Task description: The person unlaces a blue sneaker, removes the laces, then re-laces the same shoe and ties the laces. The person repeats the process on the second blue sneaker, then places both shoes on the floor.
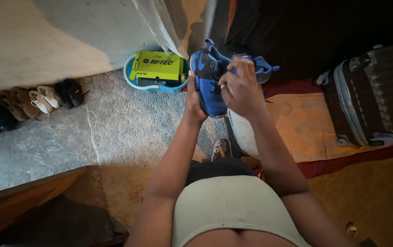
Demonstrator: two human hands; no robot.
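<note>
Above the grey carpet (127,123), at chest height: blue sneaker (208,84) held up, sole toward the left palm. Left hand (194,98) clasped along the shoe's side, fingers wrapped behind. Right hand (240,89) closed over the upper near the tongue and laces, fingers pinching there. Both grips firm on the one shoe.

Directly below and beyond: blue tub (132,80) with a yellow shoebox (157,66) lying in it. Farther left, against the wall: row of shoes (36,103), tan, white and black. To the right: dark suitcase (372,98) lying on an orange cloth (299,126).

Likely risks: shoe slipping from the left palm if the right tugs hard at the laces, then dropping onto the tub or box. Possibly a stumble too, with clutter lying close to the feet.
</note>
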